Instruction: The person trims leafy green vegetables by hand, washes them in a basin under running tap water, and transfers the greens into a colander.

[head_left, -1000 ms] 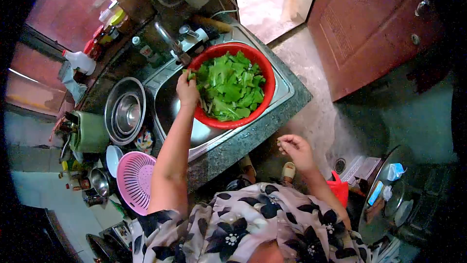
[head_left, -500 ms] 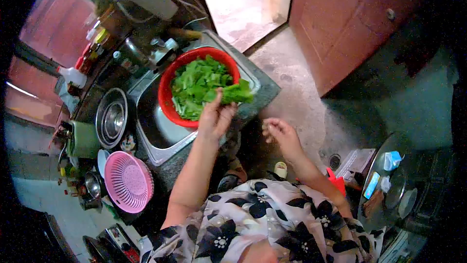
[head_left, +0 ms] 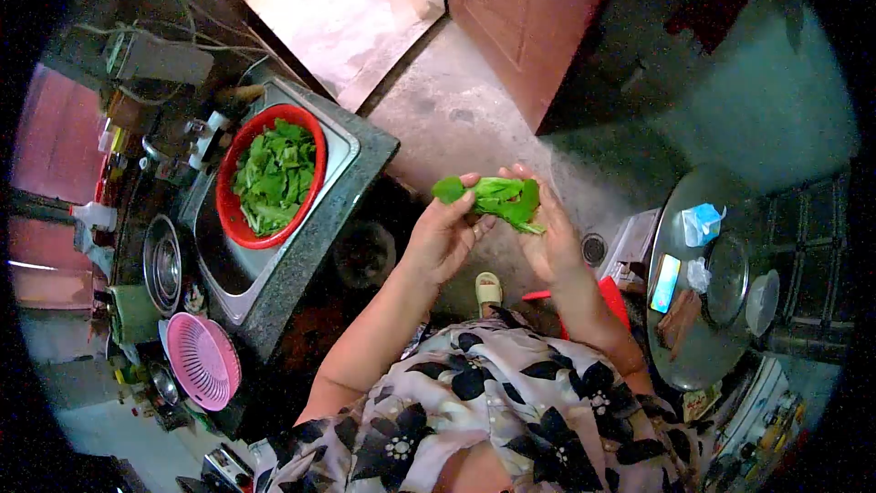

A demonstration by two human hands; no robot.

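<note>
A small bunch of leafy greens point(head_left: 500, 199) is held in front of my body, above the floor. My left hand point(head_left: 445, 236) grips its left end, thumb on top and fingers beneath. My right hand point(head_left: 550, 230) is closed around the right end, with the leaves against the palm; some of its fingers are hidden behind them. To the left, a red basin point(head_left: 321, 157) stands over the sink, filled with loose cut greens point(head_left: 276, 174) of the same kind.
The steel sink point(head_left: 239, 297) is set in a granite counter point(head_left: 315, 260). A pink colander point(head_left: 203, 361) and metal bowls point(head_left: 164, 265) sit at left. On my right, a round table point(head_left: 680, 356) holds a phone point(head_left: 665, 283) and a blue packet point(head_left: 702, 225). An open door point(head_left: 525, 28) stands ahead.
My left hand has carried the bunch of greens from the basin's edge rightward to my front. My right hand has come up and taken hold too. The view has turned right.
</note>
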